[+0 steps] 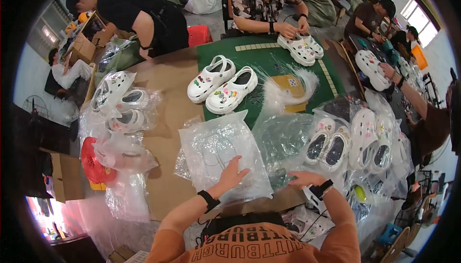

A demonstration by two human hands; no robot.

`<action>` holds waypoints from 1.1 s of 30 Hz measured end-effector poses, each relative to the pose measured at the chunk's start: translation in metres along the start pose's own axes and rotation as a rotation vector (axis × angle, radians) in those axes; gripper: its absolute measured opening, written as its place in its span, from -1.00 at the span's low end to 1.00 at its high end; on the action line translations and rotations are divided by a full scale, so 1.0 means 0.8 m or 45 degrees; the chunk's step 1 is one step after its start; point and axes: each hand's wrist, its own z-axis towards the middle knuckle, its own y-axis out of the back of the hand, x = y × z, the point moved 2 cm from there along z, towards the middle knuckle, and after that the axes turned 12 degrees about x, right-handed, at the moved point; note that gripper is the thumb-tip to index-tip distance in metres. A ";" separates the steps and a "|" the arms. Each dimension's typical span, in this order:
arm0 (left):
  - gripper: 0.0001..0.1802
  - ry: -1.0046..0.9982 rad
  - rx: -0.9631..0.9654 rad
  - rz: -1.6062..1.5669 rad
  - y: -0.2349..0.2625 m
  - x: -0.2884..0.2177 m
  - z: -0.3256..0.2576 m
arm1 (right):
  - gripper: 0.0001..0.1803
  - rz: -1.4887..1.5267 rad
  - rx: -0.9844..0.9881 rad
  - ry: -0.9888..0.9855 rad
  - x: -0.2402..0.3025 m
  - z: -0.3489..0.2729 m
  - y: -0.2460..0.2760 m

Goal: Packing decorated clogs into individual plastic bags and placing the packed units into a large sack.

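My left hand (233, 175) lies with fingers spread on a flat, milky plastic bag (206, 143) directly in front of me. Through the bag a shoe-shaped outline shows faintly. To its right, my right hand (306, 180) reaches leftward with fingers stretched out at the edge of a clear plastic bag (283, 133); whether it touches the film is hard to make out. Beyond the milky bag stands a pair of white clogs (223, 87) with colourful charms. Right of my right hand, bagged white clogs (327, 145) lie beside more wrapped clogs (365, 140).
A bundle of thin white strands (293, 90) lies on the green mat (225, 47). Bagged clogs (120, 99) and a red roll (93, 159) are at the left. Across the table a person handles clogs (300, 49); at the right another person's hand holds a clog (372, 71).
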 end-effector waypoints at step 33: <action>-0.22 0.284 0.491 -0.310 0.044 0.085 -0.097 | -0.24 -0.060 -1.168 0.068 0.050 0.138 0.171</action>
